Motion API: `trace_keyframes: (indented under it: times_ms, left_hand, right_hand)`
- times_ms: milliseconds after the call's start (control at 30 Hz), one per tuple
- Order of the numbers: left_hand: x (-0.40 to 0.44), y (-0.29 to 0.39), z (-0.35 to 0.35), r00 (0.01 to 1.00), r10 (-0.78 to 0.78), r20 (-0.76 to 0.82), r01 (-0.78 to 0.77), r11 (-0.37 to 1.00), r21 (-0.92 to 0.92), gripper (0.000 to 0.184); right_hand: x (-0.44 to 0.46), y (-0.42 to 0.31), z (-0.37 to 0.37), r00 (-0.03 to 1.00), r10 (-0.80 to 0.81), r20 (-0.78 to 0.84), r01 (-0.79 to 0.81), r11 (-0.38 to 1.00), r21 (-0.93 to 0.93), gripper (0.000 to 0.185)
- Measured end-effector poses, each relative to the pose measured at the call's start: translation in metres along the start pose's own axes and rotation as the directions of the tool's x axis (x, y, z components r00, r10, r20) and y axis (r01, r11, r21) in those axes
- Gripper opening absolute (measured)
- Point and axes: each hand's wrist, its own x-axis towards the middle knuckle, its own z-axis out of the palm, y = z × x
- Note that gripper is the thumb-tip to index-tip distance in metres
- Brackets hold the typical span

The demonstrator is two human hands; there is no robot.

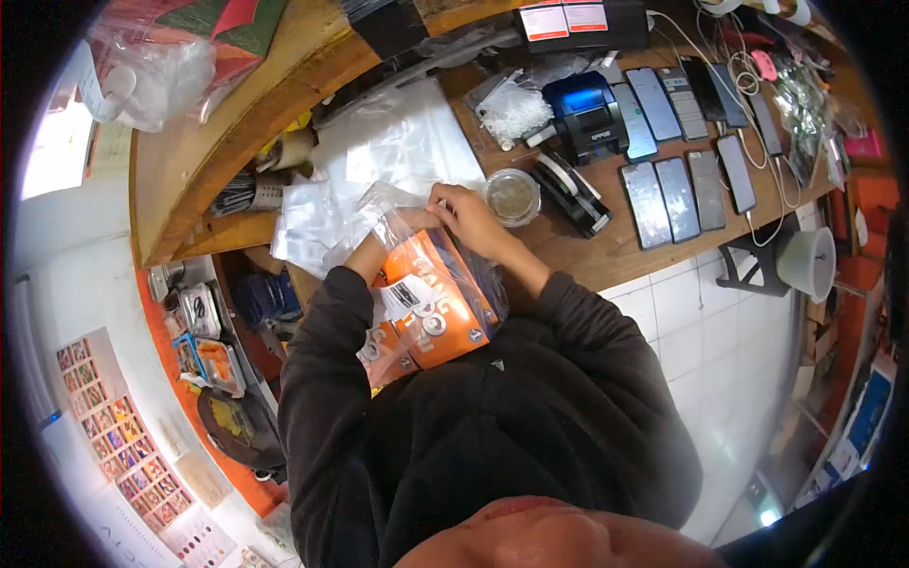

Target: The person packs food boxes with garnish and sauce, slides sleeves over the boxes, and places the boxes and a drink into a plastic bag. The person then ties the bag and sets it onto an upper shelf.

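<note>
An orange printed package (426,303) with a white label rests against my body at the table's front edge. A clear plastic bag (390,202) covers it, its upper end loose and crumpled. With bent fingers, my right hand (466,220) pinches the bag's upper edge. My left hand (409,223) is closed on the same end, partly covered by plastic; its fingertips are hidden near the right hand. Flat clear plastic bags (412,137) lie in a stack just beyond both hands. To the right of my right hand stands a round clear container (512,197).
A tape dispenser (572,194) and a blue-and-black label printer (587,118) stand to the right. Several phones (677,194) with white cables lie farther right. A curved wooden shelf (275,104) borders the left. A pale bin (807,265) stands beside the table.
</note>
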Motion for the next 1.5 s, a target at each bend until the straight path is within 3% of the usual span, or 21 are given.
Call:
trace_keyframes:
  times_ms: [67, 200, 333, 433, 500, 567, 600, 633, 667, 700, 733, 800, 867, 967, 1033, 1067, 1133, 1200, 1267, 1333, 1500]
  left_hand:
    - [-0.006, -0.004, 0.000, 1.000, 0.008, -0.015, -0.008, 1.000, -0.004, 0.046]
    - [-0.030, -0.017, 0.008, 0.997, 0.042, -0.064, -0.044, 0.999, -0.030, 0.044]
    - [-0.066, -0.034, 0.026, 0.973, 0.127, -0.195, -0.145, 0.986, -0.082, 0.042]
    - [-0.099, -0.045, 0.046, 0.832, 0.351, -0.430, -0.450, 0.880, -0.152, 0.041]
    - [-0.129, -0.034, 0.049, 0.768, 0.432, -0.473, -0.522, 0.850, -0.072, 0.040]
    - [-0.209, 0.065, 0.007, 0.994, 0.093, -0.051, -0.071, 0.944, 0.322, 0.049]
    - [-0.244, 0.052, 0.015, 0.878, 0.374, -0.300, -0.329, 0.925, 0.190, 0.041]
    - [-0.276, 0.051, 0.017, 0.782, 0.440, -0.441, -0.436, 0.892, 0.117, 0.038]
    - [-0.301, 0.046, 0.016, 0.664, 0.475, -0.577, -0.544, 0.836, 0.063, 0.036]
    - [-0.316, 0.028, 0.014, 0.650, 0.418, -0.634, -0.591, 0.803, -0.076, 0.034]
    - [-0.329, 0.006, 0.006, 0.640, 0.356, -0.681, -0.635, 0.744, -0.208, 0.033]
    - [-0.305, -0.045, -0.008, 0.616, 0.271, -0.740, -0.656, 0.696, -0.292, 0.032]
    - [-0.247, -0.076, -0.036, 0.482, 0.092, -0.871, -0.461, 0.872, -0.163, 0.029]
    - [-0.132, -0.088, -0.056, 0.514, 0.297, -0.805, -0.591, 0.802, -0.082, 0.017]
    - [-0.067, -0.085, -0.076, 0.409, 0.582, -0.703, -0.424, 0.803, 0.418, 0.018]
    - [-0.048, -0.081, -0.079, 0.369, 0.612, -0.699, -0.374, 0.787, 0.492, 0.020]
    - [-0.016, -0.089, -0.081, 0.315, 0.610, -0.727, -0.398, 0.780, 0.482, 0.025]
    - [0.002, -0.105, -0.085, 0.383, 0.577, -0.721, -0.465, 0.795, 0.389, 0.023]
    - [0.005, -0.110, -0.090, 0.460, 0.551, -0.696, -0.511, 0.805, 0.300, 0.021]
    - [0.005, -0.112, -0.090, 0.459, 0.434, -0.775, -0.587, 0.803, 0.102, 0.015]
    - [0.006, -0.111, -0.091, 0.378, 0.366, -0.850, -0.705, 0.709, -0.008, 0.012]
  right_hand:
    - [0.008, -0.005, -0.007, 0.983, 0.183, 0.021, -0.182, 0.946, 0.269, 0.013]
    - [0.012, -0.040, -0.033, 0.963, 0.057, -0.264, 0.047, 0.927, 0.373, 0.013]
    - [-0.015, -0.092, -0.020, 0.947, -0.254, -0.194, 0.290, 0.938, 0.189, 0.008]
    - [-0.039, -0.110, -0.021, 0.969, -0.207, -0.135, 0.235, 0.943, 0.236, 0.009]
    - [-0.046, -0.108, -0.031, 0.974, -0.182, -0.137, 0.214, 0.938, 0.272, 0.008]
    - [-0.047, -0.096, -0.042, 0.963, -0.253, -0.093, 0.267, 0.938, 0.220, 0.009]
    - [-0.045, -0.089, -0.046, 0.948, -0.312, -0.057, 0.318, 0.933, 0.170, 0.011]
    - [-0.045, -0.081, -0.048, 0.945, -0.323, -0.057, 0.328, 0.930, 0.167, 0.011]
    - [-0.044, -0.072, -0.048, 0.973, -0.225, 0.055, 0.188, 0.907, 0.378, 0.016]
    - [-0.040, -0.066, -0.045, 0.971, -0.149, 0.185, 0.023, 0.834, 0.551, 0.023]
    - [-0.029, -0.063, -0.042, 0.970, -0.160, 0.180, 0.036, 0.836, 0.547, 0.023]
    - [0.004, -0.056, -0.031, 0.975, -0.018, 0.221, -0.136, 0.739, 0.659, 0.032]
    - [0.036, -0.047, -0.006, 0.979, 0.004, 0.204, -0.089, 0.909, 0.408, 0.029]
    - [0.061, -0.024, 0.039, 0.913, 0.069, 0.403, -0.118, 0.988, 0.098, 0.017]
    - [0.076, -0.017, 0.054, 0.910, 0.074, 0.409, -0.057, 0.997, -0.054, 0.015]
    - [0.084, -0.006, 0.059, 0.910, 0.090, 0.406, -0.065, 0.995, -0.073, 0.015]
    - [0.097, 0.018, 0.068, 0.939, 0.262, 0.225, -0.264, 0.964, -0.022, 0.016]
    - [0.102, 0.032, 0.075, 0.946, 0.293, 0.141, -0.288, 0.956, -0.053, 0.017]
    - [0.103, 0.046, 0.083, 0.963, 0.271, -0.007, -0.262, 0.936, 0.235, 0.017]
    - [0.104, 0.060, 0.089, 0.955, 0.291, -0.050, -0.273, 0.935, 0.226, 0.018]
    - [0.111, 0.065, 0.097, 0.923, 0.372, -0.100, -0.335, 0.903, 0.269, 0.017]
